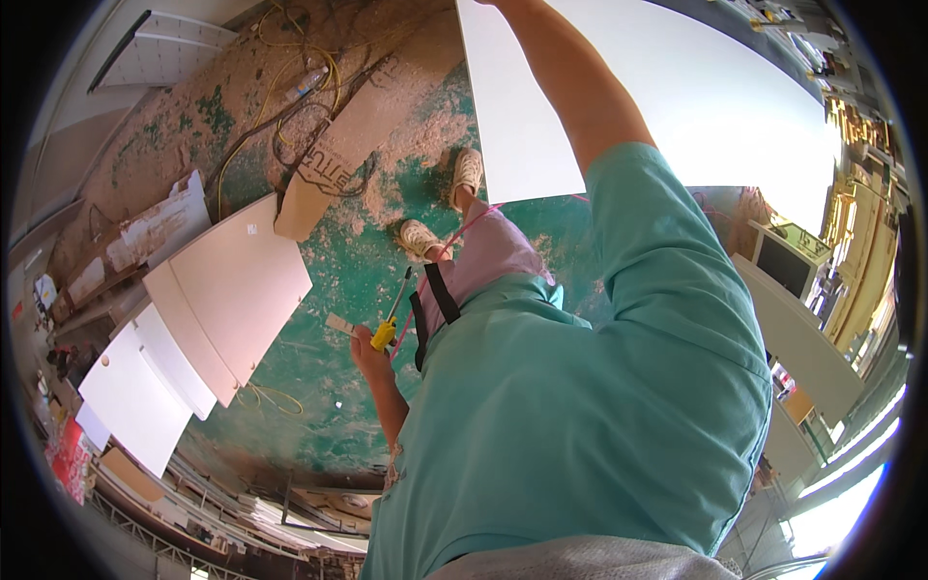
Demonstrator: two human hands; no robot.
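My left hand (365,350) is closed around a screwdriver (385,333) with a yellow handle and a dark shaft that points away from me. A short, pale flat strip (342,325) sticks out of the same hand. My right arm stretches far forward across a large white panel (657,97). Only the edge of my right hand (491,3) shows at the upper rim. Its fingers are cut off, so I cannot see whether it touches the panel.
Beige board (232,290) and white board (140,387) lean at the left. Sawdust covers the green floor (329,387) around my shoes (468,176), with a cardboard strip (338,145) and a yellow cable (333,82). Stacked boards (860,242) stand at the right.
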